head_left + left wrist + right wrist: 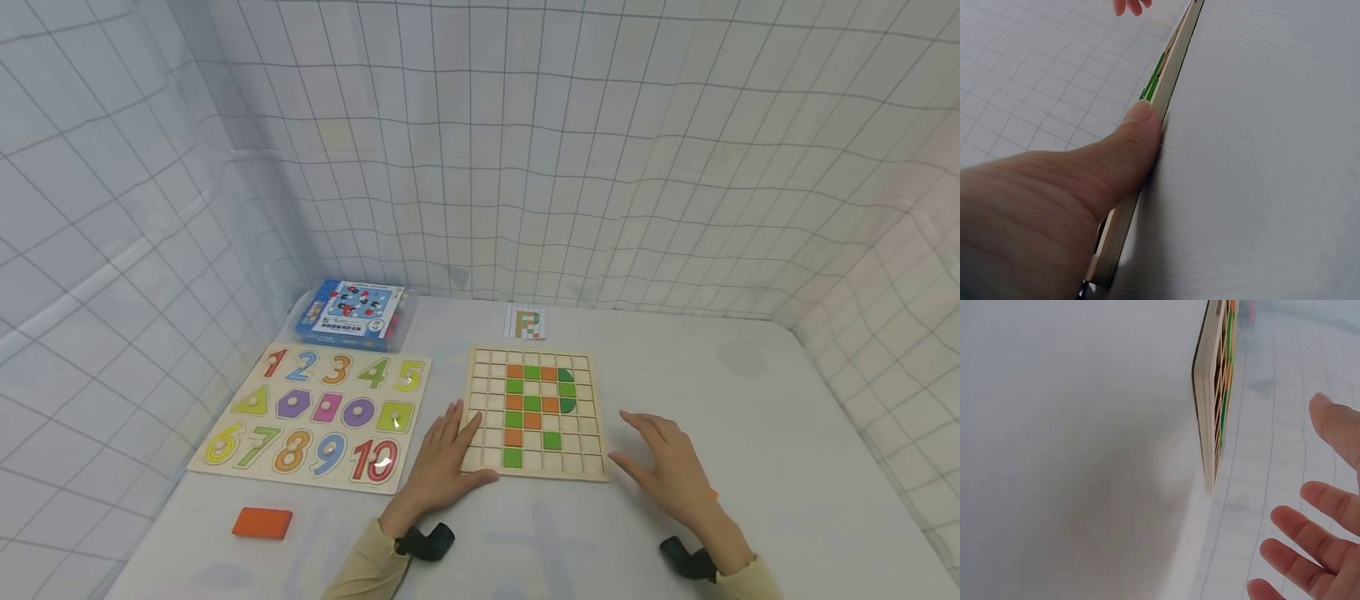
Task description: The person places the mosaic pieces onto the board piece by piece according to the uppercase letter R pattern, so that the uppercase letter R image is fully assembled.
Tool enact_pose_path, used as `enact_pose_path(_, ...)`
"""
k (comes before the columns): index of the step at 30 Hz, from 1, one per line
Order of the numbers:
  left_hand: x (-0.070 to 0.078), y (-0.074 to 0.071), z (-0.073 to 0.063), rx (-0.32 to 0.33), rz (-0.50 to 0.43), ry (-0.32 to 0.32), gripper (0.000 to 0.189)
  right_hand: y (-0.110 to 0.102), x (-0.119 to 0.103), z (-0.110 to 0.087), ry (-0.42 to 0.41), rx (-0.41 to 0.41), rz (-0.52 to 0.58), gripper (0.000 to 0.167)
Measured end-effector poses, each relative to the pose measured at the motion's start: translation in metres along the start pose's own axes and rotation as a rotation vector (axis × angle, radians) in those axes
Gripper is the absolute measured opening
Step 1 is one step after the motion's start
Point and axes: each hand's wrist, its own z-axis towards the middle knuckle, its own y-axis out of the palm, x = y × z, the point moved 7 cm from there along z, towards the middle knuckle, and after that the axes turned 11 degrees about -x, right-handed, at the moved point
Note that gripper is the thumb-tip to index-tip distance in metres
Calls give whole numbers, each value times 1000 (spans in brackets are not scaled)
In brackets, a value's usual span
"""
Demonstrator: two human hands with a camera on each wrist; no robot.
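A square wooden grid board (582, 443) lies on the table, with orange and green square tiles and two rounded dark green tiles forming a letter P shape. My left hand (438, 467) rests at its near left corner. The fingers lie fairly straight along the left edge, while the thumb (1138, 134) presses against the front edge. Right of the board, my right hand (667, 467) is held above the table with fingers spread and nothing in them. A small orange piece (713, 493) peeks out beside the right wrist, mostly hidden.
Behind the board lies a small pattern card (525, 322) printed with a similar letter. To the left are a number-and-shape puzzle board (315, 426), a blue-labelled plastic box (356, 315) behind it, and an orange block (262, 523) in front. Gridded white sheets enclose the table.
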Motion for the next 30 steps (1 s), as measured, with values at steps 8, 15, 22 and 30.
enact_pose_path(8, -1, 0, 0, -4, 3, -6, 87, -25, 18, -23, 82, 64, -39, 69)
enact_pose_path(15, 1, 0, 0, 4, -3, 5, 87, -39, 30, -39, 128, 120, -49, 72)
enact_pose_path(22, -2, 3, 1, 0, -10, -3, 87, -41, 41, -51, 214, 88, -68, 73)
enact_pose_path(30, -2, 2, 0, 1, -14, 2, 88, -43, 47, -61, 236, 74, -92, 72)
